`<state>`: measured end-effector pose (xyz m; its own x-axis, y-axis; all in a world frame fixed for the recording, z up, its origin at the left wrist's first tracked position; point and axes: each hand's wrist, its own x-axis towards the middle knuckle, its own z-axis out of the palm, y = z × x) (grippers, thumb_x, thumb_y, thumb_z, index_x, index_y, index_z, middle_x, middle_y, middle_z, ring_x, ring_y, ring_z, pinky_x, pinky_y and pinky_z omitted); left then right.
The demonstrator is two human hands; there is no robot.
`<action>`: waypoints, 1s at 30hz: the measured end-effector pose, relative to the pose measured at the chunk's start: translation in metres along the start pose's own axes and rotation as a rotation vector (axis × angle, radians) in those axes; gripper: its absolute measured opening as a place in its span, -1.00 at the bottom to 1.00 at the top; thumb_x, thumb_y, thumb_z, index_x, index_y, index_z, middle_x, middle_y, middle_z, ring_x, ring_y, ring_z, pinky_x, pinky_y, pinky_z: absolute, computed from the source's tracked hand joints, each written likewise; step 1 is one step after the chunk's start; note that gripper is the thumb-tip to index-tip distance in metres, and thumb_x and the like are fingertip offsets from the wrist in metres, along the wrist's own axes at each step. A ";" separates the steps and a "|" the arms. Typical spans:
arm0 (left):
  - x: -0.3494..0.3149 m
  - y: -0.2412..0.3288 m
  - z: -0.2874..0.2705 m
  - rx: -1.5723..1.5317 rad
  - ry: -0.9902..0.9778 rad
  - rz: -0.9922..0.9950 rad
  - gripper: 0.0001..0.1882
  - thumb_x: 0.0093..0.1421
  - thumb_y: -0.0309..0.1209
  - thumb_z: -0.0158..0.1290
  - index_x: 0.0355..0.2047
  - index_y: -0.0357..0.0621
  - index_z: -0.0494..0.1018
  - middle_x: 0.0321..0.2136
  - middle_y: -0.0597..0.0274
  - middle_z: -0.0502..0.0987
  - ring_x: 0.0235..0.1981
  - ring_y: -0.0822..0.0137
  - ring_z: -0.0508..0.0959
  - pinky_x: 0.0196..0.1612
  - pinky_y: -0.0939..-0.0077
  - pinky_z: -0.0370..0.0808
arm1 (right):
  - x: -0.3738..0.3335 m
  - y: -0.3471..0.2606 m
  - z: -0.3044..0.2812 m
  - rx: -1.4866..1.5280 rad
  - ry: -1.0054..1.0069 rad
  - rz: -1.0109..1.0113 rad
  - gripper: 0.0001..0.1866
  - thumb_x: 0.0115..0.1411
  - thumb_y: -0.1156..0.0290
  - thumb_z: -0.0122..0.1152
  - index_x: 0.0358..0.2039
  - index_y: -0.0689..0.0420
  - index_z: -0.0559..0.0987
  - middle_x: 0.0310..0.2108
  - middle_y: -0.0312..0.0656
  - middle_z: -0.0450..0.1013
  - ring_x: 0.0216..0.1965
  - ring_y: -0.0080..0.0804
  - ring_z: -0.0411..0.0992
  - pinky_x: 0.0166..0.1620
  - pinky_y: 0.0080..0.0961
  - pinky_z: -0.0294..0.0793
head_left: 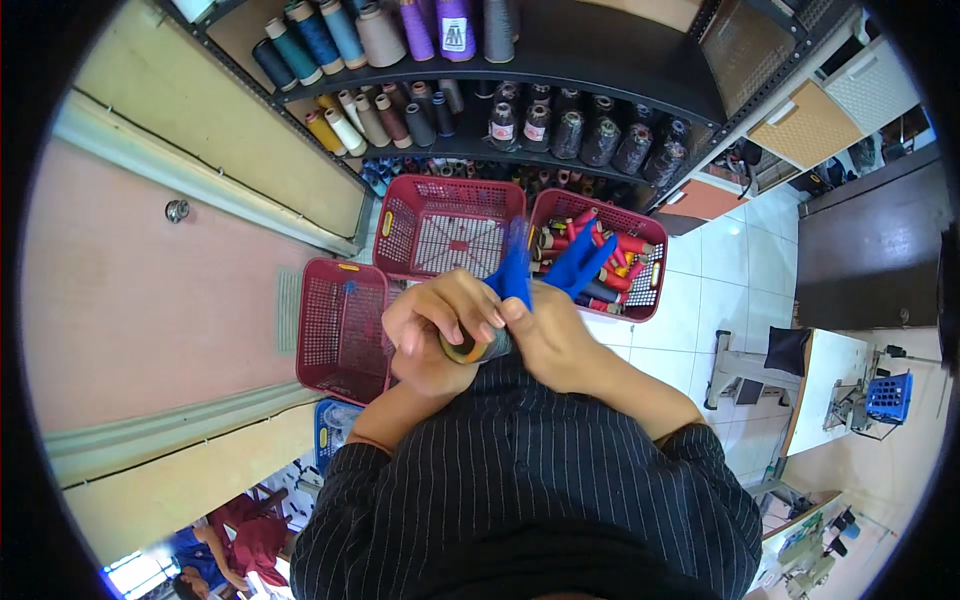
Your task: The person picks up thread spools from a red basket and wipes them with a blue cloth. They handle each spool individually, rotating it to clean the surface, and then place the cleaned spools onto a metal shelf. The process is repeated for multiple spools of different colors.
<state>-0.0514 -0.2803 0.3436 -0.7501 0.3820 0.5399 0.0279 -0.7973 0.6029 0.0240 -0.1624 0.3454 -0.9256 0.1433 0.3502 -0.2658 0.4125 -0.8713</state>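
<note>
My left hand (435, 330) is wrapped around a thread cone (478, 350) with a tan rim and grey winding, held close to my chest. My right hand (545, 335) presses against the same cone from the right, and its fingers pinch a strip of bright blue fabric (545, 265) that sticks up above both hands. The cone's far end is hidden behind my fingers. Below the hands lie three red plastic baskets.
An empty red basket (448, 228), a second empty one (340, 330) and a basket full of red and dark spools (610, 265) sit on the floor. A black shelf (560, 70) holds many thread cones. White floor tiles and sewing tables (840, 380) lie right.
</note>
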 end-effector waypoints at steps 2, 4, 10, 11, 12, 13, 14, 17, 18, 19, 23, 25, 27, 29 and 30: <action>0.012 -0.010 0.003 0.069 -0.088 0.029 -0.55 0.19 -0.06 -0.13 -0.63 -0.19 0.28 -0.63 0.03 0.44 -0.52 0.11 0.48 -0.39 0.24 0.46 | 0.004 0.018 -0.013 0.043 -0.055 0.063 -0.47 0.38 0.13 -0.31 -0.49 0.31 0.43 -0.58 0.12 0.38 -0.49 0.13 0.38 -0.39 -0.14 0.30; 0.022 -0.023 0.003 0.048 -0.060 -0.002 -0.49 0.11 0.04 -0.16 -0.63 -0.21 0.31 -0.61 0.00 0.45 -0.53 0.10 0.48 -0.38 0.23 0.45 | 0.014 0.035 -0.028 0.061 -0.127 0.149 -0.42 0.39 0.10 -0.36 -0.50 0.33 0.43 -0.60 0.13 0.37 -0.49 0.15 0.38 -0.38 -0.13 0.31; 0.051 -0.053 0.014 -0.009 0.021 0.003 -0.48 0.14 0.06 -0.30 -0.60 -0.14 0.31 -0.63 0.08 0.43 -0.56 0.16 0.45 -0.38 0.26 0.45 | 0.016 0.074 -0.092 0.035 -0.335 0.407 -0.30 0.40 0.05 -0.47 -0.57 0.38 0.43 -0.65 0.15 0.35 -0.53 0.10 0.38 -0.32 -0.16 0.32; 0.055 -0.057 0.020 -0.079 0.052 -0.003 -0.46 0.16 0.09 -0.32 -0.60 -0.14 0.31 -0.64 0.10 0.42 -0.54 0.17 0.45 -0.38 0.28 0.45 | 0.017 0.077 -0.110 0.086 -0.460 0.547 -0.30 0.41 0.01 -0.52 -0.33 0.38 0.49 -0.40 0.10 0.49 -0.33 -0.10 0.48 -0.15 -0.27 0.38; 0.059 -0.065 0.022 -0.147 0.092 0.012 -0.44 0.13 0.12 -0.31 -0.62 -0.14 0.31 -0.65 0.10 0.41 -0.56 0.17 0.45 -0.41 0.31 0.45 | 0.017 0.076 -0.119 0.228 -0.384 0.587 -0.32 0.40 -0.01 -0.52 -0.21 0.36 0.45 -0.27 0.06 0.46 -0.22 -0.18 0.45 -0.07 -0.30 0.36; 0.065 -0.072 0.022 -0.215 0.132 0.027 -0.42 0.10 0.14 -0.31 -0.64 -0.14 0.30 -0.65 0.11 0.41 -0.57 0.17 0.45 -0.45 0.34 0.45 | 0.016 0.074 -0.126 0.371 -0.306 0.625 -0.32 0.40 -0.03 -0.53 -0.08 0.34 0.41 -0.13 0.01 0.43 -0.11 -0.25 0.42 0.00 -0.34 0.34; 0.070 -0.077 0.022 -0.282 0.171 0.043 -0.41 0.07 0.17 -0.30 -0.66 -0.14 0.30 -0.66 0.11 0.40 -0.58 0.17 0.46 -0.48 0.36 0.44 | 0.015 0.075 -0.133 0.512 -0.226 0.659 -0.30 0.40 -0.06 -0.53 0.05 0.33 0.38 0.00 -0.03 0.41 0.00 -0.32 0.39 0.08 -0.37 0.32; 0.096 -0.063 0.028 -0.031 0.404 0.254 -0.46 0.17 0.15 -0.35 -0.65 -0.04 0.20 -0.68 0.28 0.27 -0.61 0.32 0.31 -0.55 0.44 0.23 | 0.022 0.113 -0.162 0.702 -0.278 0.694 -0.30 0.36 -0.15 -0.44 0.06 0.26 0.34 -0.10 -0.07 0.44 -0.13 -0.39 0.43 -0.03 -0.45 0.41; 0.102 -0.057 0.022 0.017 0.401 0.329 -0.53 0.13 0.11 -0.29 -0.65 0.00 0.14 -0.67 0.29 0.19 -0.56 0.33 0.23 -0.40 0.45 0.22 | 0.027 0.118 -0.168 0.904 -0.294 0.687 -0.32 0.34 -0.17 -0.41 -0.04 0.22 0.41 -0.31 -0.04 0.54 -0.34 -0.37 0.54 -0.19 -0.46 0.54; 0.106 -0.051 0.010 0.140 0.379 0.416 -0.54 0.12 0.09 -0.28 -0.64 -0.01 0.16 -0.67 0.28 0.21 -0.55 0.30 0.25 -0.39 0.42 0.23 | 0.042 0.103 -0.177 0.716 -0.145 0.695 -0.34 0.32 -0.19 -0.34 -0.24 0.22 0.46 -0.50 -0.06 0.54 -0.58 -0.38 0.51 -0.45 -0.53 0.54; 0.118 -0.052 -0.011 0.208 0.348 0.544 -0.55 0.13 0.06 -0.27 -0.63 -0.04 0.18 -0.68 0.26 0.24 -0.54 0.29 0.27 -0.37 0.37 0.26 | 0.088 0.125 -0.247 0.530 0.053 0.557 -0.53 0.30 0.03 -0.04 -0.29 0.22 0.60 -0.40 -0.22 0.50 -0.39 -0.51 0.44 -0.26 -0.56 0.45; 0.115 -0.066 -0.009 0.240 0.303 0.500 -0.56 0.14 0.05 -0.27 -0.62 -0.06 0.19 -0.68 0.25 0.24 -0.54 0.29 0.28 -0.37 0.37 0.27 | 0.114 0.168 -0.278 0.453 0.288 0.530 -0.58 0.29 0.10 -0.02 -0.22 0.23 0.59 -0.39 -0.24 0.49 -0.38 -0.51 0.44 -0.23 -0.56 0.43; 0.110 -0.079 -0.011 0.259 0.234 0.454 -0.57 0.16 0.01 -0.28 -0.59 -0.09 0.21 -0.67 0.24 0.25 -0.55 0.29 0.31 -0.40 0.38 0.29 | 0.139 0.217 -0.319 0.501 0.411 0.514 -0.59 0.29 0.13 -0.02 -0.17 0.23 0.57 -0.39 -0.24 0.49 -0.37 -0.51 0.43 -0.21 -0.55 0.42; 0.108 -0.091 -0.011 0.202 0.151 0.409 -0.55 0.18 -0.01 -0.30 -0.58 -0.13 0.23 -0.66 0.18 0.29 -0.58 0.25 0.34 -0.42 0.36 0.34 | 0.160 0.263 -0.358 0.528 0.478 0.483 -0.56 0.29 0.11 -0.02 -0.13 0.25 0.55 -0.35 -0.20 0.50 -0.35 -0.50 0.43 -0.20 -0.55 0.41; 0.111 -0.096 -0.007 0.172 0.104 0.378 -0.54 0.19 -0.01 -0.32 -0.58 -0.15 0.24 -0.66 0.15 0.31 -0.59 0.23 0.35 -0.43 0.34 0.36 | 0.168 0.280 -0.379 0.514 0.509 0.464 -0.54 0.28 0.08 -0.01 -0.11 0.26 0.54 -0.32 -0.16 0.51 -0.34 -0.50 0.43 -0.21 -0.55 0.40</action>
<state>-0.1419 -0.1653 0.3412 -0.7281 0.0217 0.6851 0.4171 -0.7791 0.4679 -0.1040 0.3178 0.2903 -0.7699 0.6337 -0.0754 -0.0931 -0.2284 -0.9691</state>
